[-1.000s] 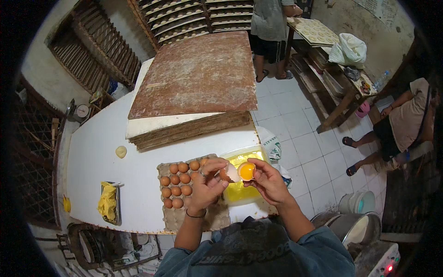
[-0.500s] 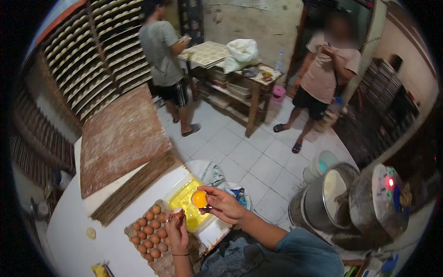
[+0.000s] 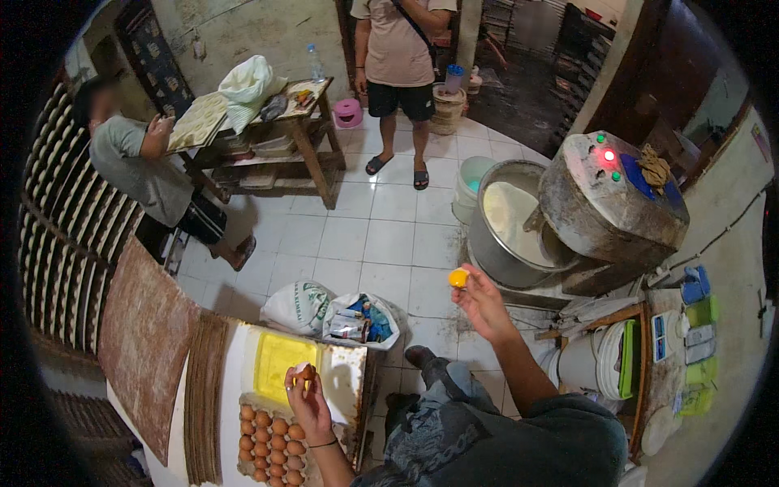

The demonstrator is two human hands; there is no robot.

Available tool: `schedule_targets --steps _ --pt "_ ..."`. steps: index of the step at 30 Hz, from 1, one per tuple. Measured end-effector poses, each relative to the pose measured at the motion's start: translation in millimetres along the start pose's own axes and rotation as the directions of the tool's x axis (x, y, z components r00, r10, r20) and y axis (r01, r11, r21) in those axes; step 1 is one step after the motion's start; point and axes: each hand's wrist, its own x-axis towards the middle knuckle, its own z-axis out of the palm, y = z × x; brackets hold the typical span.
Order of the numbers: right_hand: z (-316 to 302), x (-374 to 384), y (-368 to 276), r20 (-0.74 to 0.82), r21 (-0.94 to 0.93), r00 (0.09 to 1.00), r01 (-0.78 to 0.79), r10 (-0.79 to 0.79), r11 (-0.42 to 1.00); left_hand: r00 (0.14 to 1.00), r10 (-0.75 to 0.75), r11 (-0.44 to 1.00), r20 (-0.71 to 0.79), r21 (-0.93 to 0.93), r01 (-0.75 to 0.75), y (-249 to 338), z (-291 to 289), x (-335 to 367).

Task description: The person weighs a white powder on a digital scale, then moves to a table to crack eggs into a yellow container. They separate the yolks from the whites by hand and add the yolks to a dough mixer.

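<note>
Right hand (image 3: 484, 308) outstretched, pinching yolk (image 3: 458, 278); left hand (image 3: 310, 411) raised, fingertips closed round eggshell (image 3: 305, 372).

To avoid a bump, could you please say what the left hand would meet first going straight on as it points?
Probably the rectangular plastic tub with yellow contents, just beyond the brown eggshell in the left hand; depth is unclear.
</note>
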Motion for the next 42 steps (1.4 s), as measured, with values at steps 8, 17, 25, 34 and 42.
schedule_targets --steps 8,17,25,34,42 --pt "-124.0 82.1 -79.2 -0.148 -0.14 0.977 0.13 -0.15 0.982 0.998 -0.054 0.998 0.03 0.041 0.053 -54.2 50.8 19.5" --pt "-185.1 173.5 -126.9 -0.113 -0.076 0.987 0.109 -0.117 0.991 0.981 -0.191 0.978 0.018 0.086 0.189 -126.1 128.3 41.1" --pt "-312.3 296.2 -188.8 -0.296 -0.829 0.881 -0.044 -0.37 0.558 0.941 -0.334 0.938 -0.042 0.081 0.337 -175.0 138.5 75.7" --pt "-260.2 325.1 -245.7 0.141 -0.899 0.858 -0.098 -0.494 -0.427 0.878 -0.429 0.903 -0.21 -0.132 0.41 -214.7 92.3 134.8" --pt "-252.4 270.0 -207.1 -0.305 -0.797 0.878 -0.023 -0.369 0.604 0.732 -0.304 0.95 -0.609 -0.249 0.188 -268.8 4.6 179.7"
